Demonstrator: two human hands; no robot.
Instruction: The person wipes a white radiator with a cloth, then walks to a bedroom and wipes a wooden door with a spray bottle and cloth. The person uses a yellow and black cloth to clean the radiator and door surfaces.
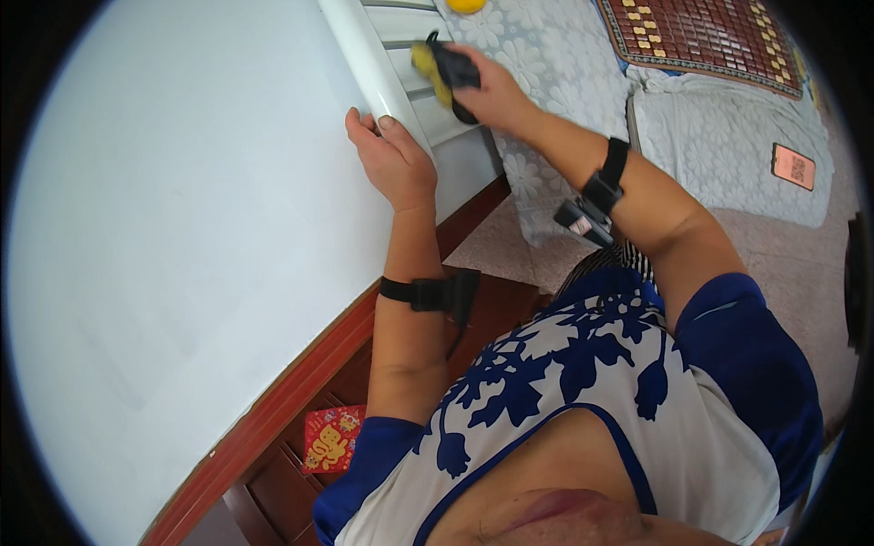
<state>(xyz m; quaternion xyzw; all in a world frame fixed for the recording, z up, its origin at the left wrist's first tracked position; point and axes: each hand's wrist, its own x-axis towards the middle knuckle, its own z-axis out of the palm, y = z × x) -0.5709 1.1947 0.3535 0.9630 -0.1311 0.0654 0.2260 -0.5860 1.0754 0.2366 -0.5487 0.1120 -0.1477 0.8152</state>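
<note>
My left hand (396,157) rests at the edge of a glossy white rail (365,65), its thumb on the rail and its fingers curled at the wall side. To the right of it, my right hand (495,92) grips a dark and yellow object (447,75), slightly blurred, perhaps a cloth or a brush; its kind I cannot tell. The object is over the white slatted panel (410,54) beside the rail. Both forearms wear black straps with small devices.
A white wall (171,205) fills the left. On the right are a floral cover (532,61), a brown beaded mat (703,37) and a phone (793,166) on pale cloth. A yellow object (466,5) is at the top. Below stands a dark red wooden door (273,484) with a red decoration (333,438).
</note>
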